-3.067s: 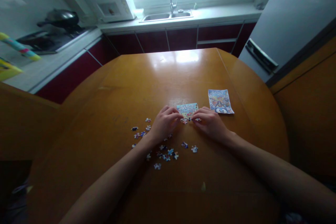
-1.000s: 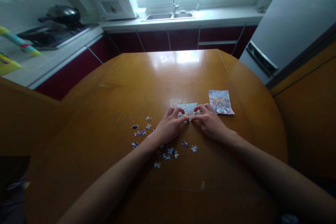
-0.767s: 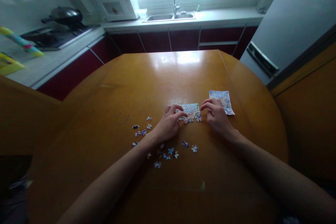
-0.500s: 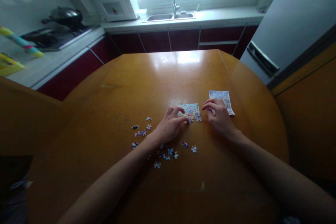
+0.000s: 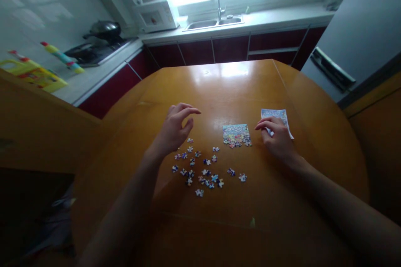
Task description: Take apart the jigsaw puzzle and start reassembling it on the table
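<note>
My left hand (image 5: 177,127) hovers over the table at the left, thumb and fingers apart, with nothing between them. Below and to its right, several loose jigsaw pieces (image 5: 214,178) lie scattered on the wood. A partly joined jigsaw puzzle (image 5: 235,133) lies flat in the middle, its near edge ragged and its upper part pale blue. Just right of it is my right hand (image 5: 275,135), fingers loosely bent and apart, holding nothing that I can see. This hand covers part of a printed picture sheet (image 5: 274,113) with a similar pattern.
The wooden table (image 5: 188,87) has a rounded outline. Beyond it stand a counter with a sink (image 5: 213,23), a microwave (image 5: 158,16), and a wok (image 5: 106,30) on the stove. Yellow bottles (image 5: 37,75) stand at left, a fridge (image 5: 351,29) at right.
My left hand has lifted off the puzzle and moved left, uncovering the puzzle and more loose pieces. My right hand stays beside the puzzle. The whole view has shifted slightly.
</note>
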### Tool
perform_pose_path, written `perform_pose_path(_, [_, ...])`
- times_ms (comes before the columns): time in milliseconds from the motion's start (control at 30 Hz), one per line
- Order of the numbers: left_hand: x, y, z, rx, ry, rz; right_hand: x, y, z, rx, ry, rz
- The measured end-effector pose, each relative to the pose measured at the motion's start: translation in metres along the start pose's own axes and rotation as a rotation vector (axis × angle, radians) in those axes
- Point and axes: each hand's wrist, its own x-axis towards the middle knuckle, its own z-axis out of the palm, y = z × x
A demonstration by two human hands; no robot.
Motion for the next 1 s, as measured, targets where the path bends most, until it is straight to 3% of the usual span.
perform_pose_path(133, [-0.024,-0.023,-0.016,0.037,0.029,-0.127,-0.002,0.005,0.001,-0.001,-0.016,-0.010])
perform_pose_path(300, [-0.070,-0.051,0.001,0.049,-0.036,-0.200,-0.004,0.005,0.004,-0.013,-0.032,-0.027])
perform_pose_path(433, [-0.093,-0.061,0.015,0.045,-0.037,-0.254,-0.005,0.001,0.005,-0.019,-0.053,-0.036])
perform_pose_path(867, [-0.100,-0.050,0.023,-0.009,-0.024,-0.121,-0.006,0.001,0.009,-0.047,-0.064,-0.031])
perform_pose_path(1000, [-0.100,-0.049,0.026,-0.021,-0.023,-0.099,-0.009,-0.007,0.006,-0.048,-0.140,-0.022])
